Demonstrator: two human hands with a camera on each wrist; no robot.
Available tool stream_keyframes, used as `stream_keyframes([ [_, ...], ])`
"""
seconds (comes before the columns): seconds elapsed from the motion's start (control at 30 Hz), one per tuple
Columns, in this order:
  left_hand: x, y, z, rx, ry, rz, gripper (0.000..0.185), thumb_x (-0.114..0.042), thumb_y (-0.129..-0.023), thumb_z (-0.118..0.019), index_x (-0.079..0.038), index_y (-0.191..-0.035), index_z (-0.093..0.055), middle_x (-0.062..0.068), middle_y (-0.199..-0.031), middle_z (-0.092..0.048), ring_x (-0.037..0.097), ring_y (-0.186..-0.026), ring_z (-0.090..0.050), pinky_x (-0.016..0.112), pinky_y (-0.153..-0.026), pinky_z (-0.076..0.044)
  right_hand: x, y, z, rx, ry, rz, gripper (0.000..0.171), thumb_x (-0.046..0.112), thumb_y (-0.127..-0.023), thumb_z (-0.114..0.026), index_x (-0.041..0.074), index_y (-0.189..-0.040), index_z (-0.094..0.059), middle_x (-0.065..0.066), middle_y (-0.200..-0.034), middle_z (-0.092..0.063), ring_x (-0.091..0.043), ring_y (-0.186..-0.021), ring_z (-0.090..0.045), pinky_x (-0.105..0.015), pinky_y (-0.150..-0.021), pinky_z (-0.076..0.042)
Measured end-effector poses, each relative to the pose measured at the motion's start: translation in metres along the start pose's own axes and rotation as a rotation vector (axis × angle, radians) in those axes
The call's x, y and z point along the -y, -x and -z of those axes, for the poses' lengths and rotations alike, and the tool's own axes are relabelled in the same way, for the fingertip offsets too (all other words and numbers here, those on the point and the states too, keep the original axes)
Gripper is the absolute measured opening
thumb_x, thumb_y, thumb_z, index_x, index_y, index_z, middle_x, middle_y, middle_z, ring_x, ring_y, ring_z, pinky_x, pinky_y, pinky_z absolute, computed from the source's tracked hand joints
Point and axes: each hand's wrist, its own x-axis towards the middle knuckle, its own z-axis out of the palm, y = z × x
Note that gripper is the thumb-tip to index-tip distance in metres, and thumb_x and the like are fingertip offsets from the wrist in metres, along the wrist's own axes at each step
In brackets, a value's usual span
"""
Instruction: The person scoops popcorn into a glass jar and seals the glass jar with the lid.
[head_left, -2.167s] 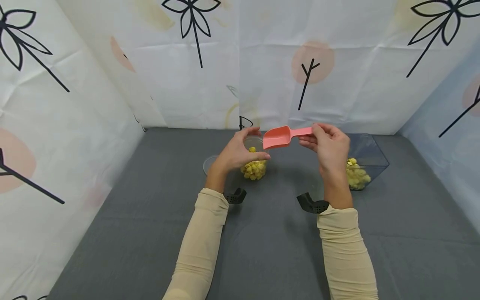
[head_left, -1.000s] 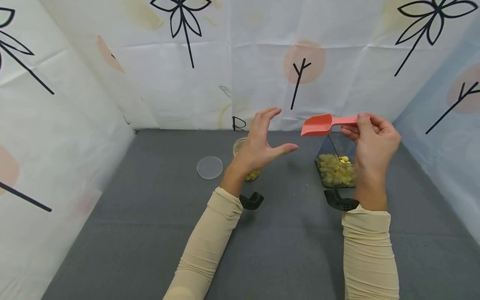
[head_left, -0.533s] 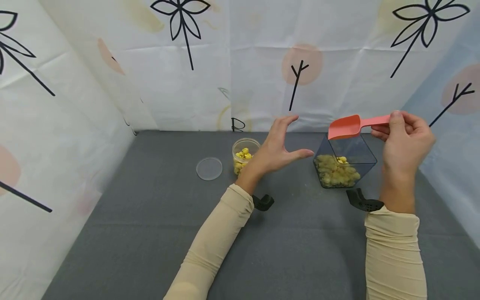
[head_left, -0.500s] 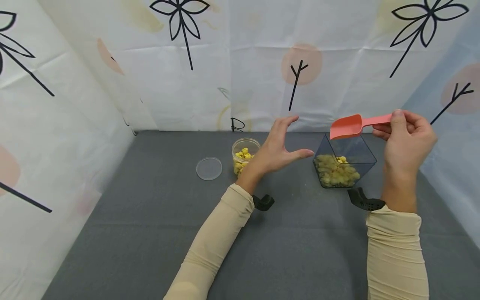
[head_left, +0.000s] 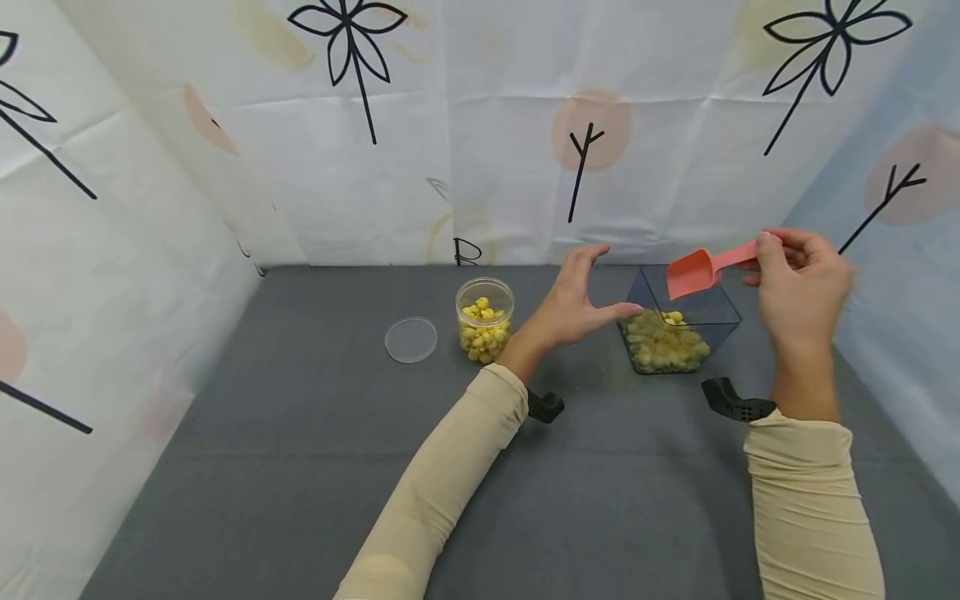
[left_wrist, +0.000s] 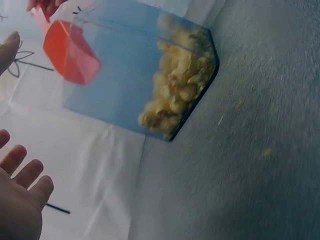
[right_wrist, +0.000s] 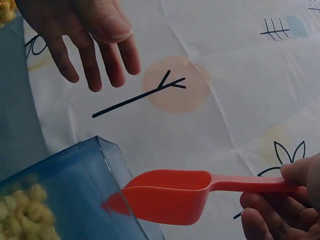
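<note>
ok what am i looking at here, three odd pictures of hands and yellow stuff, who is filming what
There is no machine: a person in beige sleeves works with bare hands and wears three cameras. The wide picture comes from the head and looks down at a grey table walled in by printed white sheets. The other two come from cameras on the wrists, so they look tilted and very close.

On the table stand a small round jar of yellow puffed pieces, its flat clear lid beside it, and a clear square bin holding more of the same pieces.

The right hand pinches the handle of a pink scoop, whose bowl dips into the bin's open top. The left hand is open, holds nothing and hovers just left of the bin.
</note>
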Motion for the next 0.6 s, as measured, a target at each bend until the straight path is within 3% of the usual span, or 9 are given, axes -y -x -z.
stream_keyframes([
  [0.4,-0.012,-0.015,-0.038,0.031,-0.020,0.073,0.108,-0.055,-0.077,-0.085,-0.032,-0.162,-0.022,-0.007,-0.164,-0.027,0.013,-0.151,-0.033,0.042,-0.116,-0.043,-0.012,0.005,-0.007,0.084,0.273,0.126,0.042,0.036,-0.103,-0.058,0.004,-0.127,-0.070,0.033,-0.080,-0.051,0.018,-0.067,-0.054,-0.002,-0.064,-0.043],
  [0.5,-0.013,-0.019,-0.047,0.033,-0.020,0.094,0.113,-0.054,-0.074,-0.088,-0.033,-0.162,-0.020,-0.007,-0.166,-0.027,0.013,-0.151,-0.034,0.040,-0.116,-0.044,-0.016,0.007,-0.011,0.079,0.314,0.148,0.042,0.037,-0.103,-0.057,0.005,-0.126,-0.071,0.023,-0.085,-0.057,0.017,-0.069,-0.051,-0.003,-0.063,-0.041],
  [0.6,-0.013,-0.022,-0.054,0.053,-0.001,0.104,0.118,-0.050,-0.073,-0.090,-0.032,-0.163,-0.017,-0.005,-0.167,-0.024,0.014,-0.152,-0.034,0.039,-0.117,-0.043,-0.020,0.009,-0.015,0.065,0.357,0.181,0.041,0.036,-0.104,-0.056,0.004,-0.125,-0.072,-0.001,-0.096,-0.071,0.018,-0.070,-0.045,-0.003,-0.063,-0.036],
])
